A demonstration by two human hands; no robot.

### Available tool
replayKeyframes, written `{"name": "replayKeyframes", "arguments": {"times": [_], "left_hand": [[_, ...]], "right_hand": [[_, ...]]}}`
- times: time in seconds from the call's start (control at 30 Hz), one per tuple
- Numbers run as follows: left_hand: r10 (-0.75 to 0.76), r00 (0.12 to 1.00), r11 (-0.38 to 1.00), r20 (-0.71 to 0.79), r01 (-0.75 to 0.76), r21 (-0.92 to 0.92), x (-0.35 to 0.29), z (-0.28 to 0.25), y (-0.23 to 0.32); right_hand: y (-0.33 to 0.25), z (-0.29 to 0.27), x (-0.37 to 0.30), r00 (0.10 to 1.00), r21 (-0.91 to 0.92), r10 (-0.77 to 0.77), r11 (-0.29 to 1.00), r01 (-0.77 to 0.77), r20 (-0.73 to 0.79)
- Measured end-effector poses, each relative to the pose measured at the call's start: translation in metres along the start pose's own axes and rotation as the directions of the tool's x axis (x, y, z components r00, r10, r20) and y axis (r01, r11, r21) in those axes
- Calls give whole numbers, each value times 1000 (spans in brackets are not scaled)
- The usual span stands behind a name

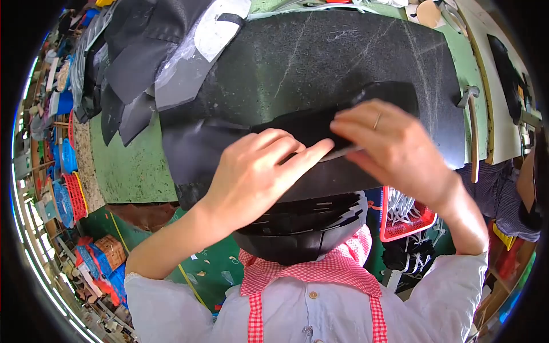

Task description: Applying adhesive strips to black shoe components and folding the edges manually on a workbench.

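A long black leather-like piece [311,127] lies across the black work mat [257,63], its outline partly lost against the mat. My left hand [251,174] is closed on its near edge, with one finger stretched along it and the others curled. To the right, my right hand [394,140], with a ring on one finger, pinches the same piece between thumb and fingers; slight blur hides the exact grip. Both hands are close together. Below them, against my apron [311,277], rests a stack of curved black pieces [303,237].
Black and grey cut pieces [143,63] are heaped at the far left of the green table [128,171]. A wooden-handled hammer [473,131] lies at the right edge. Below it, a red basket [409,228] holds white cords. Another person's striped clothing [503,194] shows at right.
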State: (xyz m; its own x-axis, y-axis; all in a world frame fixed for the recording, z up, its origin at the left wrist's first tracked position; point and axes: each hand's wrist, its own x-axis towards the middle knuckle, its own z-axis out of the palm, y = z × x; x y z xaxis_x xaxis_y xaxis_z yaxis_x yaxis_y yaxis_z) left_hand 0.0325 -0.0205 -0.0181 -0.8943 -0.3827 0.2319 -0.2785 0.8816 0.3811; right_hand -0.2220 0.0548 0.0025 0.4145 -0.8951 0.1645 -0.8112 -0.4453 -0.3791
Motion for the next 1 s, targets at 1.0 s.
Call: {"name": "replayKeyframes", "arguments": {"times": [1.0], "left_hand": [[-33,997,997,-75,29,-66,-36,2,-19]], "right_hand": [[-9,42,-6,976,99,67,994,-47,-209]]}}
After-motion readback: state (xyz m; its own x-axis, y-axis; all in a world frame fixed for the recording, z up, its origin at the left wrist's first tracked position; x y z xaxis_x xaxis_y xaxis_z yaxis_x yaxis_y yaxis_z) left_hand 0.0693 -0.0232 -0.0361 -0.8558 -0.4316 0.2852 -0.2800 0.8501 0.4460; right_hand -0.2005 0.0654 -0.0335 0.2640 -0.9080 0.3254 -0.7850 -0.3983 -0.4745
